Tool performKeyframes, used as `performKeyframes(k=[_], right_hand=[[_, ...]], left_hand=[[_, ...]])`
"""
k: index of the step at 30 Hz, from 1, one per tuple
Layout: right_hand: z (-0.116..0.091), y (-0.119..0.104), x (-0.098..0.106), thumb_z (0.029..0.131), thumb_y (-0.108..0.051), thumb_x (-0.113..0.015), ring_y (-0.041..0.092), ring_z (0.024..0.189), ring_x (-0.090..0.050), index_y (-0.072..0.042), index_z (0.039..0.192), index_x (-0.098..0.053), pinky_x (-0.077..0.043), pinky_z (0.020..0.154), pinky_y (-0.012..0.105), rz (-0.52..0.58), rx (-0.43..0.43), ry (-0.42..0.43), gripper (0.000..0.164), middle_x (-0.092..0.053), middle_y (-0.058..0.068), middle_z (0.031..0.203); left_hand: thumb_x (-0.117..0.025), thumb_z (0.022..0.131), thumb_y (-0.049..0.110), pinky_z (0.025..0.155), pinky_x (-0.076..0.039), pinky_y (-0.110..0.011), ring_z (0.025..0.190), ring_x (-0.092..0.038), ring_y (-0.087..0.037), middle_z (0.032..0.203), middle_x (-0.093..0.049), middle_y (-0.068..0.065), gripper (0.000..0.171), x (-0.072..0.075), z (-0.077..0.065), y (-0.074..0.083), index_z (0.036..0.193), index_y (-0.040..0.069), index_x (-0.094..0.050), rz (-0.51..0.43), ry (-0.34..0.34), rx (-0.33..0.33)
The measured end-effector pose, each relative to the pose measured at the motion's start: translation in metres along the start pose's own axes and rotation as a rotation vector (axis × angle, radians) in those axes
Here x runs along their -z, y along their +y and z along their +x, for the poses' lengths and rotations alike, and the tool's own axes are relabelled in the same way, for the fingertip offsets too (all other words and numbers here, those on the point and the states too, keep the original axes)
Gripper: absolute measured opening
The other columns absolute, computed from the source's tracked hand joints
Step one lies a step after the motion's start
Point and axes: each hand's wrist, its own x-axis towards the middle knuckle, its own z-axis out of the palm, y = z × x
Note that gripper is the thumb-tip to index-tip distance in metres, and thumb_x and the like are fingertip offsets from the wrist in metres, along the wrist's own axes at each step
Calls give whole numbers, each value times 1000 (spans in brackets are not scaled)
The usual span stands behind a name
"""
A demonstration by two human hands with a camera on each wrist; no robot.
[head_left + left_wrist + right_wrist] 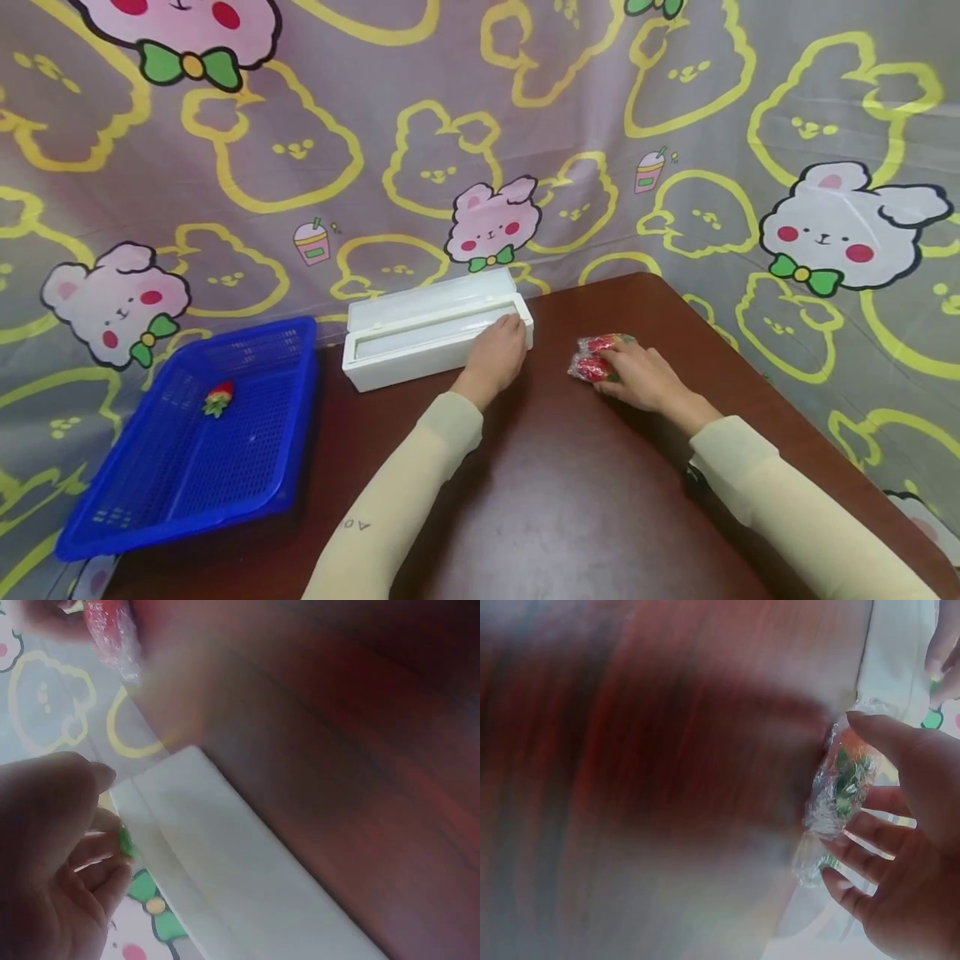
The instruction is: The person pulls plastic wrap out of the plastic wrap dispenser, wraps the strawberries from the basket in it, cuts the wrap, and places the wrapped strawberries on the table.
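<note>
Two red strawberries in clear plastic wrap (595, 367) lie side by side on the right part of the brown table. My right hand (640, 377) holds one wrapped strawberry (847, 774), thumb at one end and fingertips at the other. A long white box (420, 364) stands at the back of the table with its lid (431, 302) raised; a pale roll (431, 335) lies inside. My left hand (498, 348) is over the box's right end, thumb apart from loosely bent fingers, and nothing shows between them in the left wrist view.
On the left a blue plastic basket (288, 467) holds one unwrapped strawberry (218, 398) with green leaves. A patterned curtain (570, 100) hangs close behind the table (540, 500) and along its right edge.
</note>
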Motion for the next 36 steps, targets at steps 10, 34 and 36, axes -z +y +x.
performKeyframes(k=[10,34,36], right_hand=[[-5,-1,22,88,-41,-79,43,112,-56,4,128,-63,-44,84,59,-11,-51,13,62,-62,25,127],[6,-35,34,89,-39,-77,44,106,-55,9,129,-60,-42,81,61,39,-22,54,65,-62,26,118],[6,-35,34,89,-38,-77,44,106,-56,9,128,-61,-42,81,61,35,-13,59,63,-62,26,117]], left_hand=[[-56,105,19,102,-50,-41,114,-62,-31,116,-65,-16,25,0,-73,-66,106,-2,-69,-144,79,186],[-53,104,22,112,-42,-43,135,-53,-34,150,-51,-20,46,-2,-164,-139,139,-8,-56,-161,-63,573],[-54,104,22,112,-42,-43,136,-52,-34,151,-51,-20,46,-1,-164,-139,139,-8,-55,-153,-69,564]])
